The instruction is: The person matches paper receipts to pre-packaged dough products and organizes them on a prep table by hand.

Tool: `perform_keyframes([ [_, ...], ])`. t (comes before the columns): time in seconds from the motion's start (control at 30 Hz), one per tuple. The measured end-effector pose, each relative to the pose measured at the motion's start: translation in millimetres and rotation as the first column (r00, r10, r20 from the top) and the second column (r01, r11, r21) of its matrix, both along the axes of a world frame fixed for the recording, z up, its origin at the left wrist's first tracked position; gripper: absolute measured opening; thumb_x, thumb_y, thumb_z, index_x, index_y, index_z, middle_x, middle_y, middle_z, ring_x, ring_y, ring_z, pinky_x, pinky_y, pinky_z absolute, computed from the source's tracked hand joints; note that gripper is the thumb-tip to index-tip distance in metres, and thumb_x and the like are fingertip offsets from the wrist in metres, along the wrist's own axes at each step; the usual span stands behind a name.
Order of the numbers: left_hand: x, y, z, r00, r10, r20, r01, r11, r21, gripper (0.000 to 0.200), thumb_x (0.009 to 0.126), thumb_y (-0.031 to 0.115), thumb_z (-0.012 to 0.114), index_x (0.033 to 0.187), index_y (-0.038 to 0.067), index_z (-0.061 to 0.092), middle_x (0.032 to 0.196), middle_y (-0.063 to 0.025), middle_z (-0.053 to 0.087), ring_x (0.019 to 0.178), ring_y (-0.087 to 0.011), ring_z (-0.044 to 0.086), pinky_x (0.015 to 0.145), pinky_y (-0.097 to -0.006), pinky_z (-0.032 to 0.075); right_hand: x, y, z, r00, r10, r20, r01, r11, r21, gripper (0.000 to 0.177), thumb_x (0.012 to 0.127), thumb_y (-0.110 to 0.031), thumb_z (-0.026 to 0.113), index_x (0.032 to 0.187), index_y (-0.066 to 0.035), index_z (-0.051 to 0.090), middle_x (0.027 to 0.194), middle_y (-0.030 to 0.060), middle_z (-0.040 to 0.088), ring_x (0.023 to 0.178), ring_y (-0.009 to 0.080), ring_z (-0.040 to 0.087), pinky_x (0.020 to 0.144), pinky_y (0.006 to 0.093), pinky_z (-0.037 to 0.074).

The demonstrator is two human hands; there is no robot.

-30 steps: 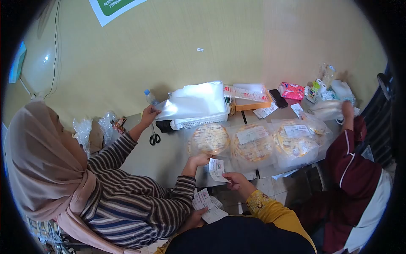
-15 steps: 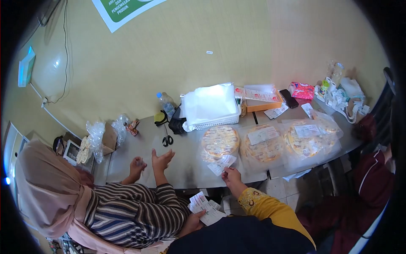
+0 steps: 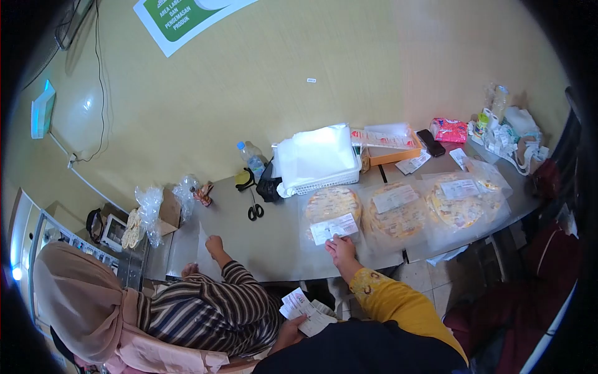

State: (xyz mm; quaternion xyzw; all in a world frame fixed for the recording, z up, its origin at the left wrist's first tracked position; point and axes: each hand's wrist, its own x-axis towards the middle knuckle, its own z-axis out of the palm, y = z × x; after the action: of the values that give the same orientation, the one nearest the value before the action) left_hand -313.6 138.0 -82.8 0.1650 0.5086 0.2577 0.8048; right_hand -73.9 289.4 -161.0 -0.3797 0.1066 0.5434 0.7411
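Observation:
My right hand [image 3: 341, 252] is closed on the lower edge of a printed paper label [image 3: 333, 229], which lies across the leftmost bagged pizza [image 3: 333, 202]. Low in the view, my left hand [image 3: 289, 333] grips several printed labels [image 3: 308, 313] fanned out near my body. To the right is a second bagged pizza [image 3: 398, 225] with a label [image 3: 395, 198] on its upper part. Beyond that, another bagged pizza [image 3: 451, 215] also bears a label [image 3: 460, 189], and a further bag partly overlaps it.
At left, a co-worker in a striped top [image 3: 212, 311] has hands by a clear sheet [image 3: 204, 246] on the table. Scissors [image 3: 255, 210], a bottle [image 3: 251, 159], a white basket [image 3: 321, 183], an orange box [image 3: 395, 153] and a phone [image 3: 431, 143] stand along the back.
My right hand has brought the label further up onto the leftmost pizza and turned it straighter. The co-worker's hands have come down to a clear sheet. My left hand keeps its labels.

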Motion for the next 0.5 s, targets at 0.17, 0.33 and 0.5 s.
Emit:
perform_keyframes([
  [0.17,0,-1,4,1.0,0.001,-0.029,-0.002,1.0,-0.029,0.034,0.09,0.009,0.046,0.122,0.001,0.042,0.115,-0.0155,0.054,0.105,-0.0322,0.054,0.09,-0.0448,0.044,3,50,1,0.984,-0.17,-0.054,0.175,0.979,0.102,0.032,0.083,-0.01,0.058,0.111,-0.008,0.045,0.098,0.0139,0.055,0.082,0.0341,0.06,0.07,0.0433,0.052],
  [0.33,-8,1,-13,0.998,-0.016,-0.056,0.011,0.997,-0.075,0.033,0.089,0.011,0.046,0.121,0.001,0.043,0.114,-0.0154,0.055,0.105,-0.0318,0.054,0.091,-0.0447,0.043,16,87,-5,0.938,-0.252,-0.237,0.302,0.932,0.202,0.031,0.085,-0.006,0.052,0.115,-0.005,0.045,0.103,0.0149,0.055,0.088,0.0337,0.06,0.072,0.0422,0.053],
  [0.5,-12,-5,-23,0.999,-0.016,-0.032,0.012,0.992,-0.127,0.034,0.089,0.014,0.046,0.121,0.002,0.044,0.114,-0.0158,0.055,0.105,-0.0323,0.053,0.092,-0.0448,0.042,28,108,-3,0.959,-0.161,-0.235,0.216,0.949,0.229,0.031,0.086,-0.01,0.051,0.116,-0.006,0.046,0.107,0.0133,0.054,0.096,0.0301,0.056,0.079,0.042,0.049],
])
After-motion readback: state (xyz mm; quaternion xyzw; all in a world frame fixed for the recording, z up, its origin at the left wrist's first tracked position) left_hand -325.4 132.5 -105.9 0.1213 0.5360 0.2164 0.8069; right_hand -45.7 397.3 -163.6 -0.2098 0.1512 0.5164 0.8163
